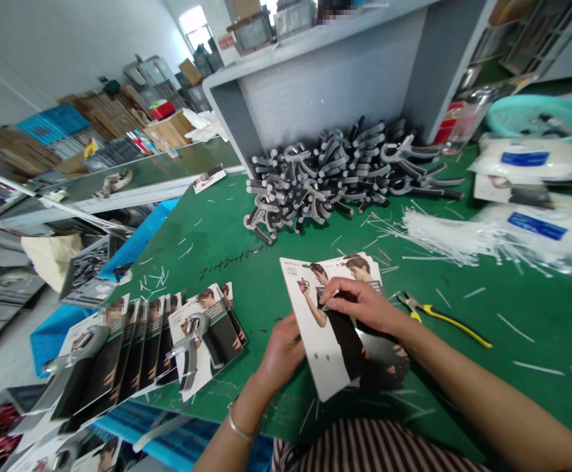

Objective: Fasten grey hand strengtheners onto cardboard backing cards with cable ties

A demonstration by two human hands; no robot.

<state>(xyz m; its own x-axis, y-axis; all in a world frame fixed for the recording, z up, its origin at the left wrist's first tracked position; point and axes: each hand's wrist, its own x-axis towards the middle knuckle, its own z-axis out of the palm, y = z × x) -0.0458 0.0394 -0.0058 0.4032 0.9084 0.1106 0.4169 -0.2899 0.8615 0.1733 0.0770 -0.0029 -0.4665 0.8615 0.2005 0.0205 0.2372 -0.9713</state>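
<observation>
A stack of printed backing cards (322,341) lies on the green table (227,249) in front of me. My left hand (282,351) is closed on the left edge of the top card, thumb on top. My right hand (359,303) rests on the card's upper part, fingers curled in a pinch; what they pinch is too small to make out. To the left lies a fanned row of finished cards with grey hand grippers (194,341) tied onto them.
A heap of loose grey and black hand grippers (335,174) sits at the back by a grey shelf unit. White cable ties (443,236) lie scattered at the right. Yellow-handled cutters (443,318) lie beside my right wrist. Bagged packs (526,160) and a teal basin (541,115) stand far right.
</observation>
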